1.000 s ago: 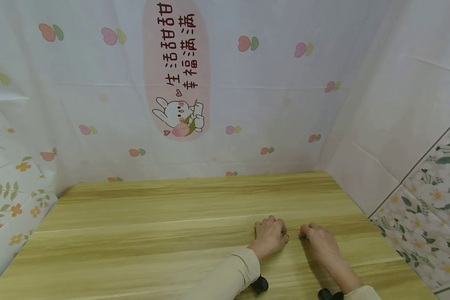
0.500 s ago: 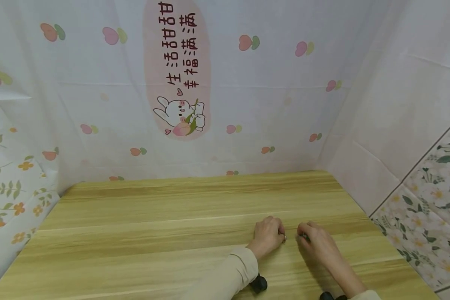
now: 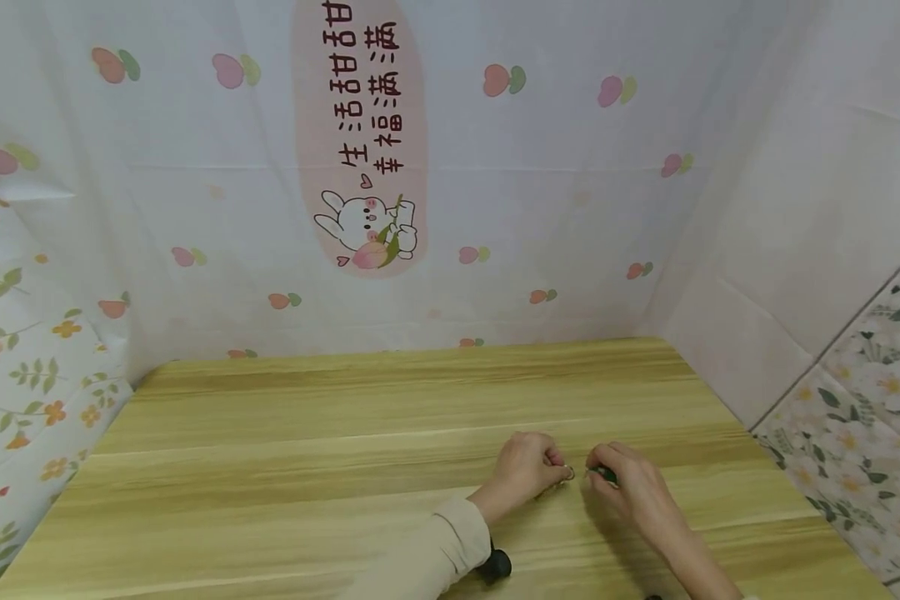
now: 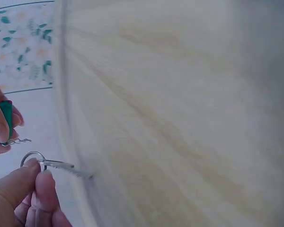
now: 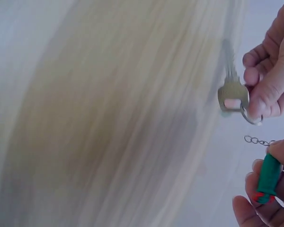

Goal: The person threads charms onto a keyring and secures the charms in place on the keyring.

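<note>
My left hand [image 3: 521,467] pinches a split key ring [image 4: 32,152] between thumb and index finger. A key [image 5: 234,89] hangs from that ring, its blade pointing away from the fingers. Across from it, my right hand [image 3: 633,483] holds a small green charm [image 5: 269,172] with a bit of red at one end. From the charm's other end runs a short metal chain [image 5: 256,140], its loose end in the gap between the hands, apart from the ring. Both hands are low over the right half of the table.
A wood-grain table [image 3: 307,433] spreads under the hands. White printed cloth [image 3: 540,208] hangs behind it, with flowered cloth [image 3: 862,417] at the right. A black wrist-worn device [image 3: 497,567] shows below the left sleeve [image 3: 427,546].
The two hands have drawn closer together. My left hand has turned, its fingertips and the ring now facing the right hand. The charm shows more plainly in the right fingers.
</note>
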`<state>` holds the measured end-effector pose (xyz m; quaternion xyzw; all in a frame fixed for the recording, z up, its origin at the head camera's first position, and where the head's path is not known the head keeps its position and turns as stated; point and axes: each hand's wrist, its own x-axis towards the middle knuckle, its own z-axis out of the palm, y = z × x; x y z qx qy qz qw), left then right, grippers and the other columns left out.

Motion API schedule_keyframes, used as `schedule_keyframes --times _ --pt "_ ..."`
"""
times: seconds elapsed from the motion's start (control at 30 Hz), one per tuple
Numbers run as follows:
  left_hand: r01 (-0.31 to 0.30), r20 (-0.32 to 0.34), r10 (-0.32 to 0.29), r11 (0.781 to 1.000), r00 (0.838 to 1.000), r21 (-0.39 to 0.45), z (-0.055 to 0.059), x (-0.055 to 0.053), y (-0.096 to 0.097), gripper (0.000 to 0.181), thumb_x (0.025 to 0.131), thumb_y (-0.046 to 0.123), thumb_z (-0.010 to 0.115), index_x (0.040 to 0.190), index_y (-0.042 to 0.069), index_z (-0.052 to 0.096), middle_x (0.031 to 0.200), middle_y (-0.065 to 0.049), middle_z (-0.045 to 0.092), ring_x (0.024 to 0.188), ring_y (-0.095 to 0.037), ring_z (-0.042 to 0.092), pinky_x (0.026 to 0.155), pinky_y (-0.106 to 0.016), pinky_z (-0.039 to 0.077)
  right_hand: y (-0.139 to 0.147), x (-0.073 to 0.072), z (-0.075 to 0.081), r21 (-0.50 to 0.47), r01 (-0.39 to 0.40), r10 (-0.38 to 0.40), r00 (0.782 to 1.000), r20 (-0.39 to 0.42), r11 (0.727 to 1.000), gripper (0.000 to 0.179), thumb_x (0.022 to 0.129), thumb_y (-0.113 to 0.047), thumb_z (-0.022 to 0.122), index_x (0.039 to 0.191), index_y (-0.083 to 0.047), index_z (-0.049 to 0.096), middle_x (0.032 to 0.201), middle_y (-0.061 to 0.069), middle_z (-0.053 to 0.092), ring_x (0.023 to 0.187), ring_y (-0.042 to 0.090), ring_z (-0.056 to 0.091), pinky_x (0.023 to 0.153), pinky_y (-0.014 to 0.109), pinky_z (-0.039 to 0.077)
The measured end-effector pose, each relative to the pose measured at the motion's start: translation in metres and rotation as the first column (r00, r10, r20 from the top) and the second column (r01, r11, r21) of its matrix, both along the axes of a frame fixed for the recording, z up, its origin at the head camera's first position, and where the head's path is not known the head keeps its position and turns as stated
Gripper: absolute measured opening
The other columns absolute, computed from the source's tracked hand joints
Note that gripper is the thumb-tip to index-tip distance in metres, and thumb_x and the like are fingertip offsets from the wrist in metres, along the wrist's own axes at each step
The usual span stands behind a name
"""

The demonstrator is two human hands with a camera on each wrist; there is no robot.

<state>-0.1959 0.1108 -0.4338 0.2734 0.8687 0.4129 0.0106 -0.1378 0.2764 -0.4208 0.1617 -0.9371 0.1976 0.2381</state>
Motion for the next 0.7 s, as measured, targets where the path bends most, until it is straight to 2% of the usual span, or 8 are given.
schedule_keyframes --times 0.07,0.13,0.23,0.37,0.5,0.7 --pt "0.016 0.078 -0.021 0.997 0.997 0.073 0.001 0.002 -0.005 0.018 0.078 0.016 0.077 0.066 0.011 0.065 0.058 0.008 0.062 0.048 0.005 0.049 0.047 -0.011 0.039 -0.005 0.002 0.001 -0.025 -0.019 0.018 0.999 -0.03 1.0 0.027 0.068 0.006 0.075 0.073 -0.017 0.061 0.075 -0.01 0.058 0.066 -0.003 0.049 0.054 0.021 0.046" --pt "0.018 0.162 -0.04 0.99 0.986 0.138 0.003 0.003 -0.009 0.015 0.079 0.012 0.075 0.068 0.008 0.066 0.06 0.005 0.065 0.049 0.002 0.055 0.046 -0.013 0.042 -0.009 0.003 0.002 -0.049 -0.036 0.033 0.998 -0.061 0.998 0.027 0.068 0.007 0.075 0.073 -0.016 0.061 0.075 -0.011 0.059 0.067 -0.003 0.05 0.055 0.022 0.048" --pt "0.013 0.224 -0.058 0.981 0.973 0.194 0.008 0.006 -0.013 0.012 0.08 0.009 0.074 0.07 0.005 0.068 0.062 0.001 0.067 0.052 -0.004 0.061 0.047 -0.014 0.044 -0.015 0.005 0.004 -0.083 -0.044 0.039 0.997 -0.065 0.996 0.027 0.067 0.009 0.074 0.073 -0.015 0.063 0.074 -0.009 0.06 0.067 -0.003 0.051 0.055 0.023 0.049" --pt "0.007 0.27 -0.076 0.969 0.96 0.248 0.015 0.012 -0.018 0.009 0.08 0.007 0.073 0.073 0.003 0.07 0.066 -0.002 0.069 0.055 -0.008 0.065 0.05 -0.014 0.047 -0.019 0.006 0.006 -0.113 -0.035 0.029 0.998 -0.051 0.993 0.028 0.066 0.011 0.074 0.074 -0.014 0.064 0.073 -0.006 0.063 0.066 -0.003 0.051 0.055 0.021 0.049" --pt "-0.006 0.296 -0.075 0.964 0.952 0.264 0.021 0.017 -0.022 0.006 0.081 0.009 0.073 0.076 0.005 0.072 0.067 -0.001 0.07 0.056 -0.007 0.065 0.053 -0.015 0.049 -0.023 0.007 0.008 -0.141 -0.038 0.032 0.998 -0.05 0.989 0.028 0.068 0.012 0.073 0.074 -0.014 0.064 0.073 -0.008 0.063 0.065 -0.005 0.05 0.054 0.019 0.047" --pt "-0.012 0.263 -0.053 0.972 0.963 0.236 0.025 0.022 -0.028 0.008 0.081 0.012 0.073 0.075 0.007 0.072 0.066 0.002 0.069 0.056 -0.004 0.064 0.05 -0.015 0.046 -0.026 0.008 0.01 -0.165 -0.065 0.053 0.996 -0.074 0.984 0.025 0.07 0.01 0.073 0.074 -0.013 0.066 0.072 -0.009 0.062 0.063 -0.005 0.05 0.053 0.019 0.046"
